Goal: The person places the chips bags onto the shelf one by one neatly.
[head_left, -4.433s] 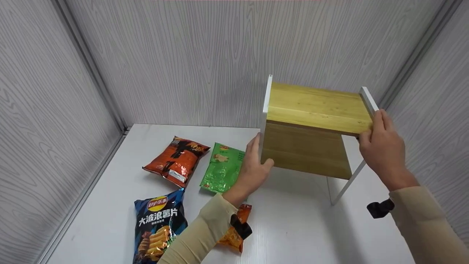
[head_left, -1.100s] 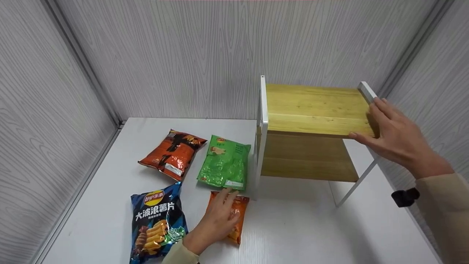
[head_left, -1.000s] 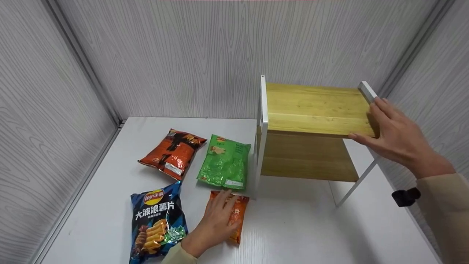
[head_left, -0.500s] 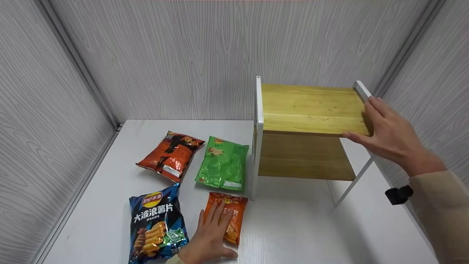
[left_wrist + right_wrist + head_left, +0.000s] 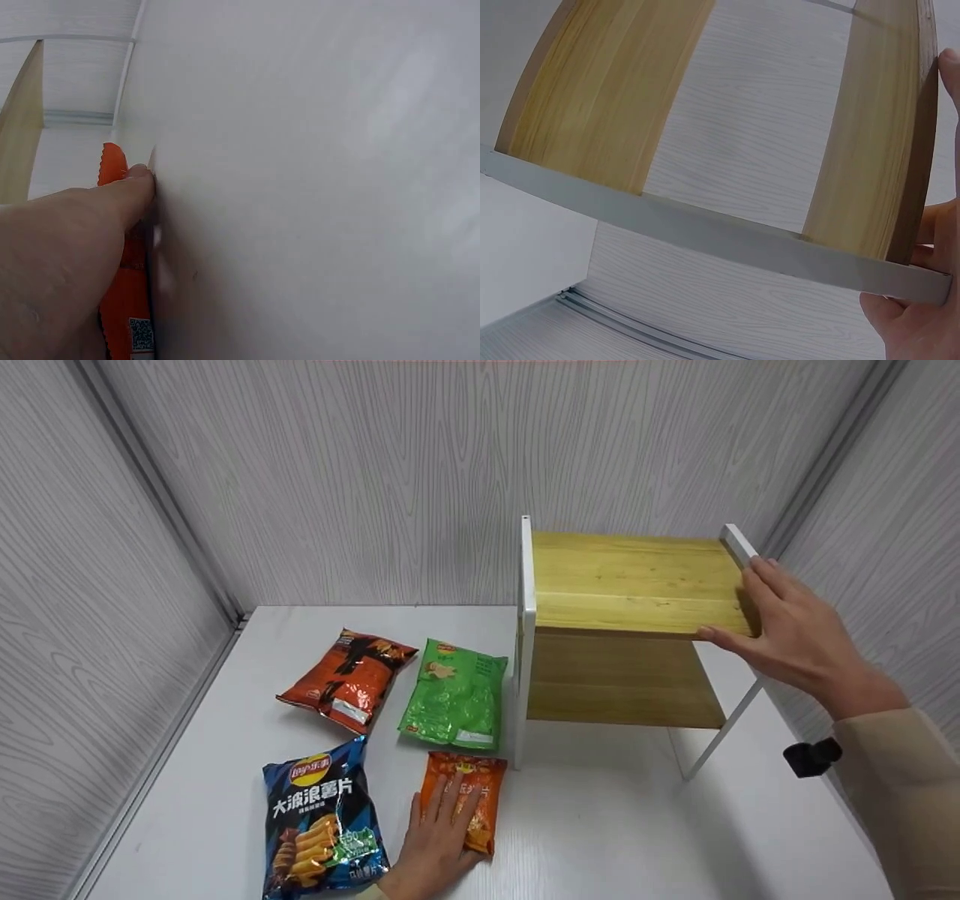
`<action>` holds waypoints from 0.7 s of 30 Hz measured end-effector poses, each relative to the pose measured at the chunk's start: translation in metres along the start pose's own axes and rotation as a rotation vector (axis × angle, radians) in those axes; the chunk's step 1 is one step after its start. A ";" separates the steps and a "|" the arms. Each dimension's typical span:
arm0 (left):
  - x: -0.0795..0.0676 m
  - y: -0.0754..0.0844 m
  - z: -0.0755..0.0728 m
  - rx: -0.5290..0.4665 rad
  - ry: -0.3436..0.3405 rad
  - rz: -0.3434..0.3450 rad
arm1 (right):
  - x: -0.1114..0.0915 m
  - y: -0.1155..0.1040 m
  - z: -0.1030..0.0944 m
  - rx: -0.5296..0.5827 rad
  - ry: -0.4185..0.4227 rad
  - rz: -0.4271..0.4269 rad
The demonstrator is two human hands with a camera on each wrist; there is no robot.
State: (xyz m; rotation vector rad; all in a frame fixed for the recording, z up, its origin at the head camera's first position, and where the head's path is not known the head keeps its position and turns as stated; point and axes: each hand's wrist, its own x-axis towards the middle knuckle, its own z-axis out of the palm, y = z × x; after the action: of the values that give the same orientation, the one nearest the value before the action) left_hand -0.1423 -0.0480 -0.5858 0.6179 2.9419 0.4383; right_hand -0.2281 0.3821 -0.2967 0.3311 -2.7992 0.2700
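Observation:
A small two-tier wooden shelf (image 5: 634,577) with white metal sides stands at the right in the head view. My right hand (image 5: 799,634) holds its near right top corner, fingers over the side rail and thumb along the front edge. The right wrist view shows fingertips (image 5: 881,311) on both sides of the metal bar. My left hand (image 5: 435,840) lies with straight fingers on a small orange snack bag (image 5: 491,810), which is flat on the table. In the left wrist view the thumb (image 5: 135,187) is beside the bag's edge, near the tabletop.
A green snack bag (image 5: 457,697) lies close to the shelf's left legs. Further left are a red and black chip bag (image 5: 352,679) and a blue Lay's chip bag (image 5: 322,817). Wood-grain panels (image 5: 390,480) enclose the white table (image 5: 600,825).
The left hand has left the shelf's left side and come down onto the orange bag. The right hand has shifted its hold, and the shelf now faces forward more squarely.

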 end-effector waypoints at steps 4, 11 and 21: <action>0.004 0.002 -0.004 0.024 -0.007 -0.002 | 0.001 -0.001 -0.001 -0.006 -0.011 0.012; 0.014 0.000 -0.009 0.033 0.035 0.026 | 0.000 0.000 0.000 -0.005 -0.013 0.015; 0.019 0.002 -0.005 -0.057 -0.015 0.005 | -0.001 -0.002 -0.002 -0.012 -0.013 0.015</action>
State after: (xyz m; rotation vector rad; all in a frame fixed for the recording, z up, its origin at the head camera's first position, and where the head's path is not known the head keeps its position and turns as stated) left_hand -0.1601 -0.0397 -0.5814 0.6196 2.9027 0.5145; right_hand -0.2265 0.3808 -0.2947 0.3104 -2.8155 0.2546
